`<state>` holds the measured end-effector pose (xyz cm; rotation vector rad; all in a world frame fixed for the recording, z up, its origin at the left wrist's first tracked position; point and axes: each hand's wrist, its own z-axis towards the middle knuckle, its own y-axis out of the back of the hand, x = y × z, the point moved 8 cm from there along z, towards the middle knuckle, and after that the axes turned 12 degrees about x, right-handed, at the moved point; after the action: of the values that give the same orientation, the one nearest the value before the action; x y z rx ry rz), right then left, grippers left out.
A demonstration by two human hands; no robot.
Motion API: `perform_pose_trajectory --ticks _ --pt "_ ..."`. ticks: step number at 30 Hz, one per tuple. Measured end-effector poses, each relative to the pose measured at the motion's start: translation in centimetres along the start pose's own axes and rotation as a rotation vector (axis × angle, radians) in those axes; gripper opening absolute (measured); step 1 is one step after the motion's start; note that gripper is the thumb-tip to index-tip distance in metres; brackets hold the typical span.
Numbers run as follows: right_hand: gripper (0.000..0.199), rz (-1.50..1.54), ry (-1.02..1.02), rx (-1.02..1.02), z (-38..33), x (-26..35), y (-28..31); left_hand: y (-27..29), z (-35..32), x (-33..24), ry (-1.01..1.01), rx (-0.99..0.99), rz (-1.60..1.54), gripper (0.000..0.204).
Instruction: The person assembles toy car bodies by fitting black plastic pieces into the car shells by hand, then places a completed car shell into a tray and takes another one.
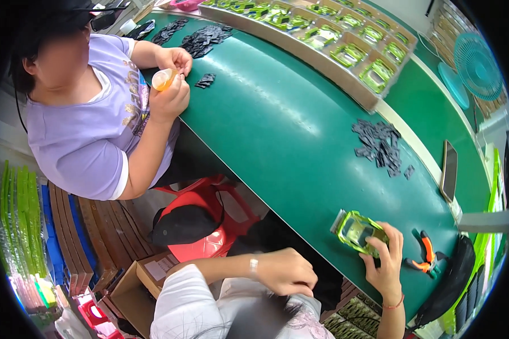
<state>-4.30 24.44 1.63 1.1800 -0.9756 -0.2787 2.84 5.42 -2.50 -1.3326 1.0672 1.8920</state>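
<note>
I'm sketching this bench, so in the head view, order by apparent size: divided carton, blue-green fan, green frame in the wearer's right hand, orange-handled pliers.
Largest to smallest:
1. Divided carton
2. Blue-green fan
3. Green frame, partly covered by the right hand
4. Orange-handled pliers

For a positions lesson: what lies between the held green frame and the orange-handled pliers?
The right hand, gripping the green frame, as the head view shows.

White short-sleeved shirt (180, 302), faint pink print (310, 326), pale left-wrist band (254, 266), thin red right-wrist cord (394, 305)
</note>
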Motion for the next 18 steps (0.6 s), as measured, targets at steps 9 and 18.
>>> perform_pose_trajectory --ticks 9,18 --pt "0.035 -0.074 -0.092 0.065 -0.5 -1.0 -0.6 18.6 -8.2 -2.1 0.131 -0.961 0.902 0.025" --pt "0.034 -0.061 -0.123 0.033 0.4 -2.5 -0.2 21.1 -5.5 0.8 0.377 -0.665 0.942 0.052"
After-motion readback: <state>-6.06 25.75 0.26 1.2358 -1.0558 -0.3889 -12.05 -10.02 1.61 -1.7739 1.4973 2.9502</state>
